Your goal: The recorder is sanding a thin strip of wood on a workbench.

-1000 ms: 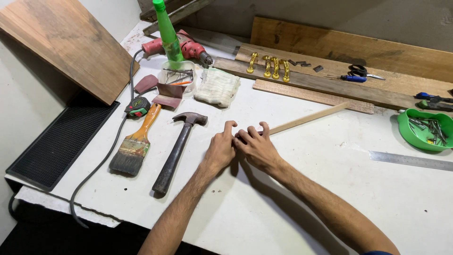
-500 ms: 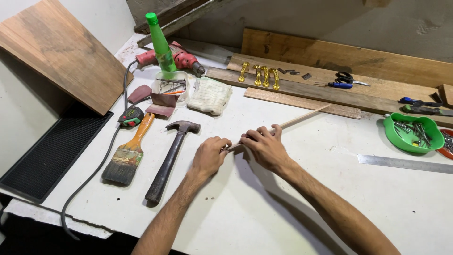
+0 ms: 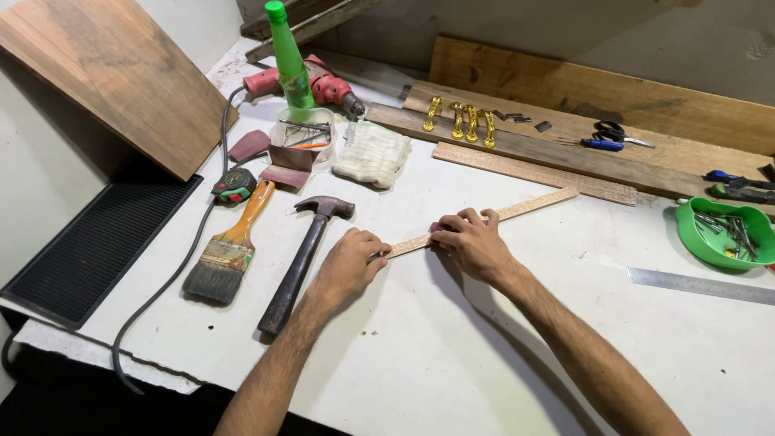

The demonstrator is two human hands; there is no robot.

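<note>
Underneath everything lies a white worktable [image 3: 484,355], scuffed and chipped along its near left edge, pushed against a rough grey wall [image 3: 565,32]. Three long wooden planks [image 3: 597,89] lie stacked along the back, and one wide board [image 3: 113,73] leans at the left above a black ribbed mat [image 3: 97,242].

One thin wooden strip [image 3: 508,214] lies slanted on the table near the middle, its far end pointing toward the planks. The left hand [image 3: 347,262] is curled around the strip's near end, fingers closed on it. The right hand [image 3: 472,242] grips the same strip a little farther along, fingers folded over the top; the two hands are near each other but apart.

Left of the hands lie one claw hammer [image 3: 303,258] and one paintbrush [image 3: 230,254] with an orange handle, side by side. Beyond them sit one tape measure [image 3: 234,184], one green plastic bottle [image 3: 291,60], one red power drill [image 3: 323,81] with a grey cord, one clear tub [image 3: 303,133] of small metal pieces and one folded white cloth [image 3: 371,152]. Four gold-coloured handles [image 3: 460,119] rest on a plank, with one pair of scissors [image 3: 613,129] farther right. At the right edge stand one green bowl [image 3: 718,234] of nails and one steel ruler [image 3: 702,284].
</note>
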